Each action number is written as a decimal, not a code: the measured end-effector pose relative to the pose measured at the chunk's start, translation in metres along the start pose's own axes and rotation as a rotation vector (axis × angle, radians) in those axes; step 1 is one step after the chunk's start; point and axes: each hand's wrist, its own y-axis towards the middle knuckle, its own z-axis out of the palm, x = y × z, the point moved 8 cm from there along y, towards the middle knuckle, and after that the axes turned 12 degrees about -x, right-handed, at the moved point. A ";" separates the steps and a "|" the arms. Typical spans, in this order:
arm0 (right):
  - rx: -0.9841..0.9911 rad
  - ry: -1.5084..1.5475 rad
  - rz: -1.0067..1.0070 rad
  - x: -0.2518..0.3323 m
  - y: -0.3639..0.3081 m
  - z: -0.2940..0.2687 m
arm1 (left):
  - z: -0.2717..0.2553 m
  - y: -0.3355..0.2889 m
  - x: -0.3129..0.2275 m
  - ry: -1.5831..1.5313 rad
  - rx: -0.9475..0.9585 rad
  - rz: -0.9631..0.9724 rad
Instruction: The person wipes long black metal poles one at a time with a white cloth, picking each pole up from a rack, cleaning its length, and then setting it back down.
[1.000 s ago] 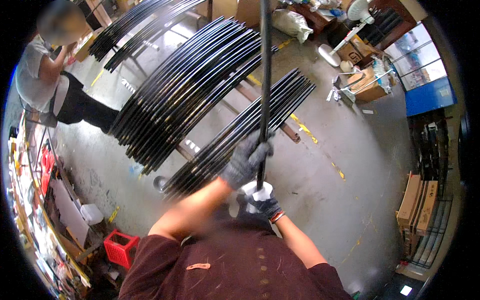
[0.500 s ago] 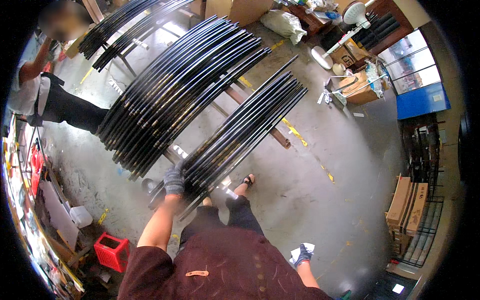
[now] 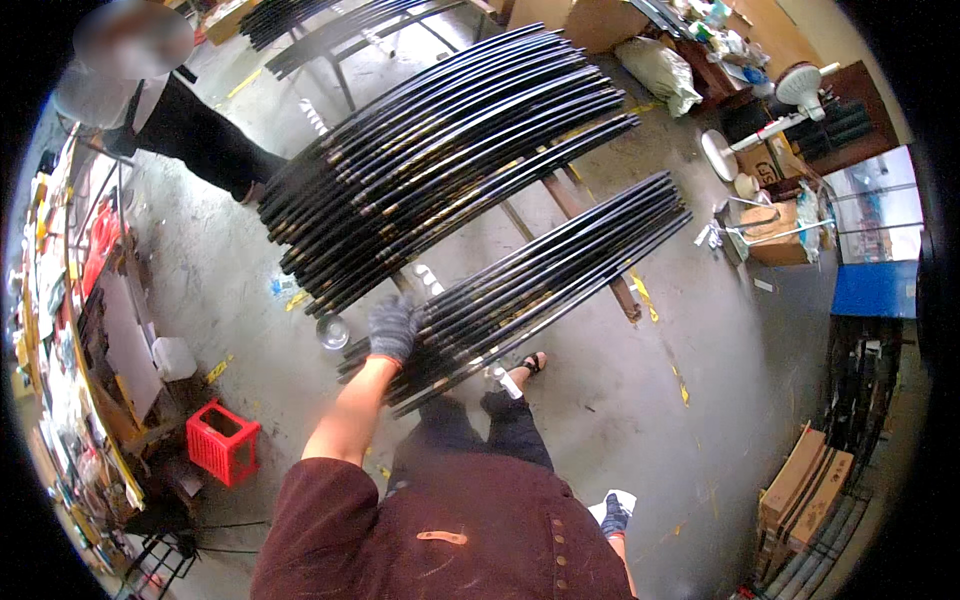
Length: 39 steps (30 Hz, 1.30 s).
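Observation:
Long black rods lie side by side on a low rack in two groups, a wide far group (image 3: 440, 140) and a narrower near group (image 3: 540, 270) in front of my legs. My left hand (image 3: 393, 328), in a grey knit glove with an orange cuff, rests at the left ends of the near group, by its far edge. Its fingers look stretched out, slightly blurred, with no rod plainly gripped. Low on the right, my right hand (image 3: 616, 517), also gloved, is closed on a white cloth or paper (image 3: 624, 497), away from the rods.
A clear round container (image 3: 333, 331) sits beside the rods' left ends. A red plastic crate (image 3: 223, 443) and a white jug (image 3: 175, 358) stand at left. Another person (image 3: 200, 120) stands at far left. Cardboard boxes (image 3: 800, 495) and a white fan (image 3: 800, 90) are at right.
The view has shifted, so the scene sits farther right. A rod that stuck out apart at the near group's far edge now lies in with the others. My left hand has loosened and its fingers have stretched forward.

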 end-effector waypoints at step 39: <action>0.810 0.564 -0.161 0.257 -0.319 0.403 | -0.120 -0.068 -0.152 -0.061 0.081 0.604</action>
